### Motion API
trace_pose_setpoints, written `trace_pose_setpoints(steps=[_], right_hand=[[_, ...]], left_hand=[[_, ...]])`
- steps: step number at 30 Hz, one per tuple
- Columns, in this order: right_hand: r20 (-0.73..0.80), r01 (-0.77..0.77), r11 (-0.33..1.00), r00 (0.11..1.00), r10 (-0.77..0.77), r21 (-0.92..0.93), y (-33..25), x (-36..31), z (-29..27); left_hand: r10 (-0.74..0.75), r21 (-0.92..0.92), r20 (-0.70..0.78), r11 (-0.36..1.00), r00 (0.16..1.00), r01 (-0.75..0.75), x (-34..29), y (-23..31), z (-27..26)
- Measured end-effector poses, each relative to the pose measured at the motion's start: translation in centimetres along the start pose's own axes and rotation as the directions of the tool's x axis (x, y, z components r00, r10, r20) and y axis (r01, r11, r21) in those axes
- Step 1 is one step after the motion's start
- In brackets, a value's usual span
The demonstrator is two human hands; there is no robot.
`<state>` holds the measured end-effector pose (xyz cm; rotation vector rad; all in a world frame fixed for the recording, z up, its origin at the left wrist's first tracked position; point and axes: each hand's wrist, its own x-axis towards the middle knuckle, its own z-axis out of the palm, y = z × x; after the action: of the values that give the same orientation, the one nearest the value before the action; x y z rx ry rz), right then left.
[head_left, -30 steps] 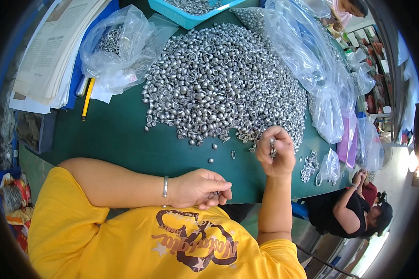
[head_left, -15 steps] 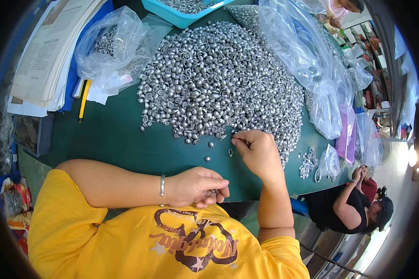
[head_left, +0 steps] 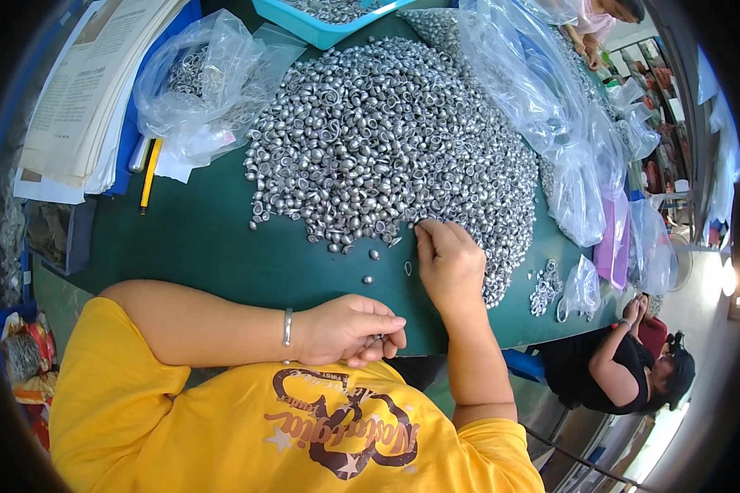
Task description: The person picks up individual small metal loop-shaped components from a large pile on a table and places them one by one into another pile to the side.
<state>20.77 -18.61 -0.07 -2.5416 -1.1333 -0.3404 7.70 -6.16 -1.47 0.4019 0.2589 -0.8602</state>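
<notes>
Your right hand [head_left: 450, 264] rests palm down at the near edge of the big heap of small silver metal caps [head_left: 395, 140], fingertips curled into the edge of the heap and touching the pieces there. Whether those fingers actually pinch a piece you cannot tell, since the back of the hand hides them. Just to the left of that hand, a few loose caps [head_left: 373, 255] and one small ring [head_left: 408, 268] lie apart from the heap on the green surface [head_left: 197, 238].

Your left hand [head_left: 349, 329] lies nearer your body, to the left of and below the right one, at the near edge of the surface. Its fingers are curled in loosely with the thumb against them, and a small silvery piece seems to sit at the fingertips, though it is too small to be sure. A thin metal bangle [head_left: 288, 327] circles that wrist.

Far from both hands, beyond the heap, stands a turquoise tray [head_left: 321, 29] with more metal pieces. Up and to the left of your left hand sits a clear plastic bag [head_left: 197, 82] with metal parts, a yellow pencil [head_left: 148, 174] beside it, and a stack of papers [head_left: 82, 99] further left. To the right of your right hand, more clear bags [head_left: 551, 123] drape over the heap's side, and a small cluster of rings [head_left: 544, 287] lies near the surface's edge. Another person [head_left: 633, 370] in dark clothes sits beyond that edge.
</notes>
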Motion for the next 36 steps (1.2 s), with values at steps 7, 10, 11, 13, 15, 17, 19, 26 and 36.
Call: trace_pose_setpoints(steps=[7, 10, 11, 13, 15, 17, 19, 26, 36], right_hand=[[0.568, -0.581, -0.059, 0.764, 0.304, 0.812, 2.7, 0.7, -3.0], [0.135, -0.206, 0.827, 0.978, 0.158, 0.523, 0.5, 0.2, -0.9], [0.047, -0.035, 0.947, 0.999, 0.021, 0.32, 0.4, 0.2, -0.3], [0.038, -0.006, 0.989, 0.999, 0.0, 0.15, -0.4, 0.0, 0.0], [0.032, 0.011, 0.996, 0.999, -0.014, 0.088, -0.6, 0.1, 0.0], [0.048, 0.024, 0.999, 0.999, -0.025, 0.031, -0.8, 0.2, -0.2], [0.017, -0.052, 0.964, 0.999, 0.049, 0.259, 0.1, 0.0, 0.2], [0.575, -0.442, -0.487, 0.802, 0.16, 0.753, 4.0, -1.3, -3.4], [0.113, -0.281, 0.724, 0.955, 0.273, 0.629, 2.4, -3.2, -1.2]], left_hand=[[0.011, 0.02, -0.005, 1.0, 1.0, -0.011, 0.0, -0.1, 0.0], [-0.003, 0.001, -0.001, 1.0, 1.0, 0.003, 0.1, -0.1, -0.1], [-0.007, 0.003, -0.003, 1.0, 1.0, 0.007, 0.0, -0.1, -0.1], [-0.006, 0.01, -0.005, 1.0, 1.0, 0.006, 0.0, -0.1, 0.0], [-0.008, 0.006, -0.005, 1.0, 1.0, 0.008, 0.0, 0.0, 0.0], [-0.01, 0.003, -0.003, 1.0, 1.0, 0.01, -0.1, 0.0, 0.1], [-0.01, -0.001, 0.001, 1.0, 1.0, 0.01, -0.1, 0.0, 0.0], [-0.007, -0.005, -0.007, 1.0, 1.0, 0.007, -0.1, 0.0, 0.0], [-0.022, -0.016, -0.036, 1.0, 0.999, 0.022, -0.2, 0.3, 0.4]])
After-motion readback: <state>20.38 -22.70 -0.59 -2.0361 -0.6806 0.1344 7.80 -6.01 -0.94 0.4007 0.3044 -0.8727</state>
